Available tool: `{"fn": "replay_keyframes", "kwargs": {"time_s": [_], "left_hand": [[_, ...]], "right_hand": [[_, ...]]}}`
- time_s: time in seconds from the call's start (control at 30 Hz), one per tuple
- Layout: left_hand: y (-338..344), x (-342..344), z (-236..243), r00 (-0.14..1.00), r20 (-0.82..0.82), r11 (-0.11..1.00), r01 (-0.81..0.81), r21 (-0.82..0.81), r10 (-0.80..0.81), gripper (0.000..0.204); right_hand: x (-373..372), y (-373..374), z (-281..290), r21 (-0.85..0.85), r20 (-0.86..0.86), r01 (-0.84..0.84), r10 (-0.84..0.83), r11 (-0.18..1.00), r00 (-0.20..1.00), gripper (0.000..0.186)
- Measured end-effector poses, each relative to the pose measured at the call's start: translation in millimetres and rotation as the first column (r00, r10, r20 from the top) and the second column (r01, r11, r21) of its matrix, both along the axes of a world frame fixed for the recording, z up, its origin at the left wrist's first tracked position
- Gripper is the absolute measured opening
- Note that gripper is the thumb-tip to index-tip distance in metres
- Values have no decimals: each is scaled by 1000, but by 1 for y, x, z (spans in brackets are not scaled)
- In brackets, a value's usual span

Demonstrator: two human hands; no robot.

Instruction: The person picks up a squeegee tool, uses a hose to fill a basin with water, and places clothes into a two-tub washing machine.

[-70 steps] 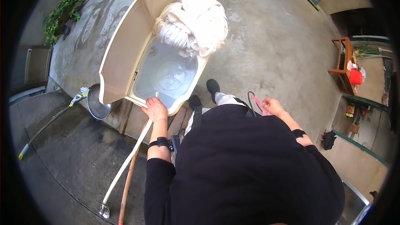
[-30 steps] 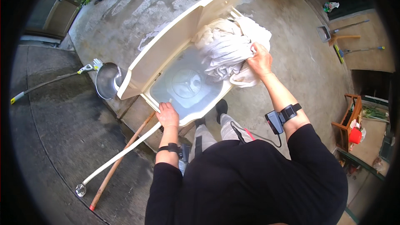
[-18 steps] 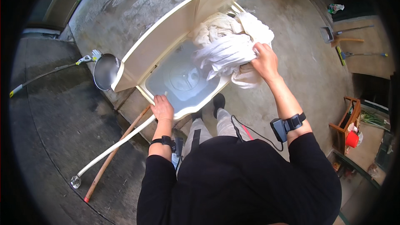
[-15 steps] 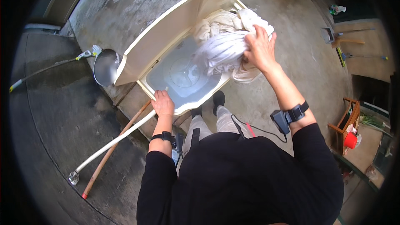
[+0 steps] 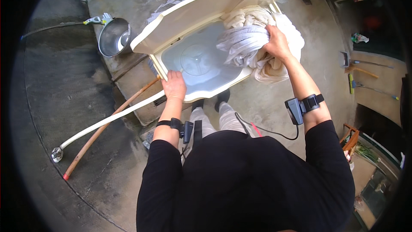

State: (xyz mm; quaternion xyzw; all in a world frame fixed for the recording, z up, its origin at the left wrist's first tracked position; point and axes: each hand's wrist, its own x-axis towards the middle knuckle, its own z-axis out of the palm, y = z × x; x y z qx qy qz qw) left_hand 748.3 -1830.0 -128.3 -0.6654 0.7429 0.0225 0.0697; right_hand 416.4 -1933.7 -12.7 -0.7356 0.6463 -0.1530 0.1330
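A cream washing machine tub (image 5: 195, 92) stands in front of me with its lid (image 5: 189, 10) raised and cloudy water inside. At the tub's left corner my left hand (image 5: 174, 87) is closed, palm down, over the upper part of a white hose (image 5: 116, 117) where it meets the rim. Its fingertips are partly hidden. On the tub's right side lies a heap of white and cream cloth (image 5: 244, 41), part of it hanging over the front rim. My right hand (image 5: 277, 45) grips the bunched white cloth on top, with its fingers sunk into the folds.
A metal basin (image 5: 114, 38) stands left of the machine, beside a mop-like pole (image 5: 71, 24). A wooden pole (image 5: 109, 124) slants across the dark wet floor under the hose. Brooms (image 5: 371, 87) and a dustpan (image 5: 344, 59) lie far right.
The machine and cloth sit further right in the view, which has shifted. My right hand's fingers, spread over the cloth before, now close into it. My left hand stays at the same corner.
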Motion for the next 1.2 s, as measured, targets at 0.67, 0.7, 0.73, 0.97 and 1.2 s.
{"fn": "replay_keyframes", "kwargs": {"time_s": [0.67, 0.7, 0.73, 0.97, 1.2], "left_hand": [[2, 3, -6, 999, -41, 997, 4, -83, -7, 20], [2, 4, -6, 999, -34, 998, -2, -63, 0, 20], [4, 5, -5, 1000, -23, 999, -9, -41, 8, 20], [1, -1, -5, 999, -29, 1000, -14, -25, 13, 18], [0, -3, -3, 1000, 24, 1000, -14, 23, 14, 18]], "right_hand": [[-66, 54, 123, 208, 790, 440, -416, 873, 451, 44], [-76, 57, 137, 168, 833, 467, -379, 868, 404, 46], [-99, 64, 150, 145, 844, 453, -348, 880, 407, 49], [-292, 180, 285, 69, 992, 726, -125, 685, 23, 24], [-309, 220, 310, 1, 978, 797, -165, 604, 124, 22]]}}
